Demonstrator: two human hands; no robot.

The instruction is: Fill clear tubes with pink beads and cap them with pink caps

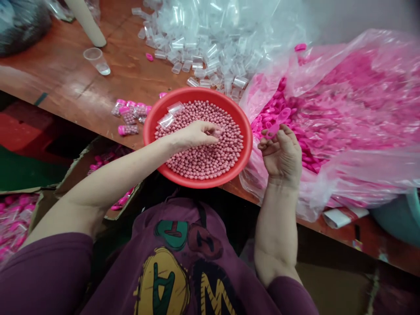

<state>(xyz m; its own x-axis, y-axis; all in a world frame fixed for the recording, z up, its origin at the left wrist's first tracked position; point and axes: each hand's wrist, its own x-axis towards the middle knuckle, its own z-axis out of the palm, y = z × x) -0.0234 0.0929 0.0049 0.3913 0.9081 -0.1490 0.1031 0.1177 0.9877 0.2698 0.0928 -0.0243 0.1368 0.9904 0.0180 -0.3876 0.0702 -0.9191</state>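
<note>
Two bare hands share my feed. The left hand (200, 133) reaches over a round red plastic bowl (206, 183), thumb and fingers curled to a narrow gap; whether they close on anything, I cannot tell. The right hand (284, 151) pinches a translucent bright-pink spoon-like plastic piece (278, 123) between thumb and fingertips, just right of the bowl.

I read the step in hand as picking among the small round dusty-pink beads (226, 151) in the bowl. As I judge it, the next move calls for a fine left pinch among loose beads and a light right grip.

The left forearm slants in from lower left, its hand angled down; the right forearm stands nearly upright, fingers bent toward the bowl.

Farther out, I see clear plastic tubes (166, 120) inside the bowl, pink-capped bead-filled tubes (127, 130) to its left, a heap of clear plastic cylinders (197, 61) beyond, and a translucent plastic bag (367, 175) of bright-pink pieces rightward.
</note>
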